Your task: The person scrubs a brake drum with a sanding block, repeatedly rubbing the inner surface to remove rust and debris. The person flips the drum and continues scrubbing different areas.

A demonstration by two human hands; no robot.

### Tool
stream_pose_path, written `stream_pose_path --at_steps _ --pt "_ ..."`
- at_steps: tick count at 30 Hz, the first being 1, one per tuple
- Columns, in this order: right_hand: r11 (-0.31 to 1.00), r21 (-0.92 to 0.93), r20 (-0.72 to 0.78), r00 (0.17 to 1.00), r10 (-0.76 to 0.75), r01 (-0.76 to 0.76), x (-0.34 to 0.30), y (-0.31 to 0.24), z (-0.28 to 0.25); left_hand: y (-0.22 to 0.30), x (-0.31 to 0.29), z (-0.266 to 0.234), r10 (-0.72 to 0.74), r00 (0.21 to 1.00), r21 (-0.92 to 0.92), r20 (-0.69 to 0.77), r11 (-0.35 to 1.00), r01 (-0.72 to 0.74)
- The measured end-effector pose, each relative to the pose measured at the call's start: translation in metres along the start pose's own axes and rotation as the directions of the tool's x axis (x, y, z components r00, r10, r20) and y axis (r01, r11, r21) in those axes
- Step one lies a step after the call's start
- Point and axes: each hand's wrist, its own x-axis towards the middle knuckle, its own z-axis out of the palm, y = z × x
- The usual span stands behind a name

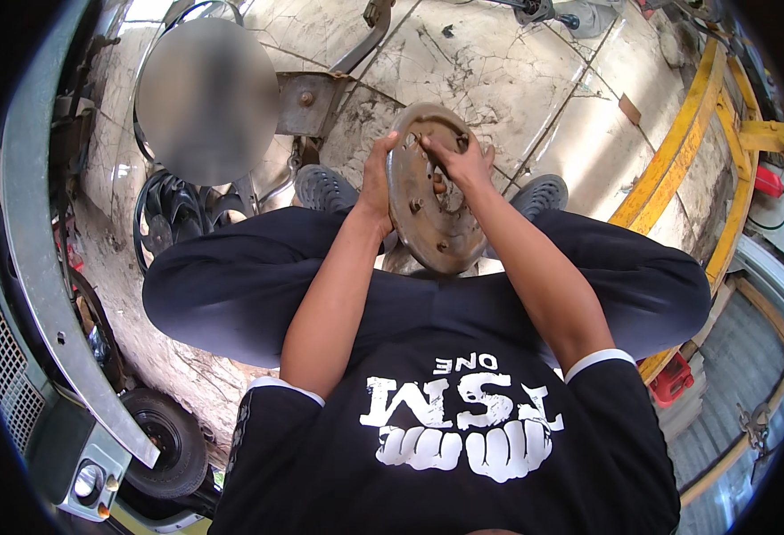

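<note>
A worn round metal disc [428, 236] with a raised rim, bolt holes and studs is held tilted on its edge between my knees, above the tiled floor. My left hand [377, 183] wraps round its left rim, fingers behind it. On the upper right side, my right hand [468, 168] grips the rim, with a digit laid across the disc's face near a hole. Some fingertips show through the middle opening. What lies behind the disc is hidden. My shoes [539, 194] stand on either side of it.
A yellow metal frame [677, 169] curves along the right, with a red object [673, 379] below it. To the left are a vehicle's bumper [31, 223], a tyre [165, 446] and a black fan [165, 209]. A rusty metal bracket [316, 94] lies ahead, beside a blurred round patch.
</note>
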Motion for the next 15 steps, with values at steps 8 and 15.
stream_pose_path --at_steps 8,15 --pt "0.989 0.067 -0.202 0.972 -0.119 0.135 -0.038 -0.026 -0.005 0.001 0.005 0.002 0.008 1.000 -0.057 -0.005 0.998 -0.008" --pt "0.911 0.258 -0.239 0.935 -0.262 0.321 -0.038 -0.034 -0.015 0.000 0.002 0.014 0.035 0.999 -0.060 -0.033 0.998 -0.037"
